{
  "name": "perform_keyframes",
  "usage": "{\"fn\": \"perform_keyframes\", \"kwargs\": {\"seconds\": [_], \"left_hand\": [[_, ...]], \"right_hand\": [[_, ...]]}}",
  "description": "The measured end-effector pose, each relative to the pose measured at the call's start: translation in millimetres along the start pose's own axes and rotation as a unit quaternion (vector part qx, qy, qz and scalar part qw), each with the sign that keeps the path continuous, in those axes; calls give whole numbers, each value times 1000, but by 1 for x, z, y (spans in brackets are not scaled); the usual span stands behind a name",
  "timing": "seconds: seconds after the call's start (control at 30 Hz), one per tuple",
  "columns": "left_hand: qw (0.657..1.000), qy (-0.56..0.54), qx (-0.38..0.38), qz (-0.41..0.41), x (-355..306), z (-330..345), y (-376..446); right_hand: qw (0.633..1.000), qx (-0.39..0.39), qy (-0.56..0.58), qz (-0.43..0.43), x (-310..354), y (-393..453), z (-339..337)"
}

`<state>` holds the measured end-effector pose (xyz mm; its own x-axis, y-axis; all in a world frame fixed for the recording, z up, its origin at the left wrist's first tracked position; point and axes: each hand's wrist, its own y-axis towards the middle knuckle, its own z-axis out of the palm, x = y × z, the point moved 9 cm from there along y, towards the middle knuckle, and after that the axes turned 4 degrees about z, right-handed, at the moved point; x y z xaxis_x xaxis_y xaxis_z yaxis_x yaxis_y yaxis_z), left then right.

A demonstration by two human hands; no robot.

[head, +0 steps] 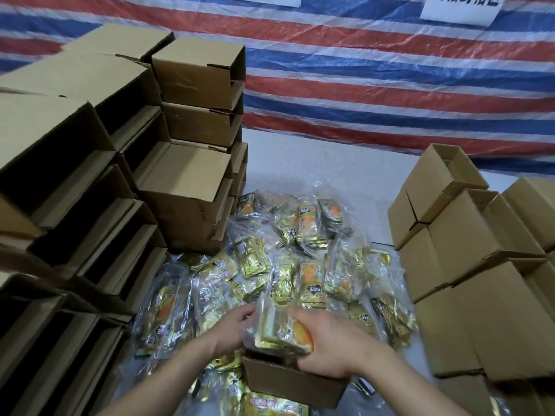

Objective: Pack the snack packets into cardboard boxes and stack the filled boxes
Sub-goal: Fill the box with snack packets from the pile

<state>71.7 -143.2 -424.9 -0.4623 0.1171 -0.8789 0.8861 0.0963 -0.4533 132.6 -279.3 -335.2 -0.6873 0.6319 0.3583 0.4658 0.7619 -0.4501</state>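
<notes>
Snack packets (277, 328) in a clear bag are gripped between both hands, the right hand (332, 346) curled over the top, the left hand (232, 328) pressed to its side, right above the open cardboard box (288, 382); more packets (300, 250) are heaped beyond, flanked by stacked boxes (468, 265).

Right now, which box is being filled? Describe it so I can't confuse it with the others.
Stacks of cardboard boxes stand left and right, with a heap of gold snack packets between them. At the heap's near edge sits a lone open box. Unlike the rest, both hands, left hand and right hand, hold a clear bundle of packets above it.
</notes>
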Motion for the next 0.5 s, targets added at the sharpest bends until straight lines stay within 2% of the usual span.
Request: {"fn": "perform_keyframes", "kwargs": {"seconds": [0.13, 0.23, 0.33, 0.4, 0.5], "left_hand": [[1000, 13, -22, 3, 1, 2, 4], [999, -4, -32, -8, 5, 1, 4], [998, -24, -46, -20, 12, -3, 3], [999, -21, -40, -13, 13, -2, 4], [998, -29, -59, -17, 11, -1, 6]], "right_hand": [[993, 100, 64, 26, -10, 12, 27], [984, 141, 98, 48, -12, 20, 36], [982, 161, 84, 53, -12, 30, 38], [975, 201, 64, 64, -16, 36, 44], [960, 265, -28, 85, -23, 44, 63]]}}
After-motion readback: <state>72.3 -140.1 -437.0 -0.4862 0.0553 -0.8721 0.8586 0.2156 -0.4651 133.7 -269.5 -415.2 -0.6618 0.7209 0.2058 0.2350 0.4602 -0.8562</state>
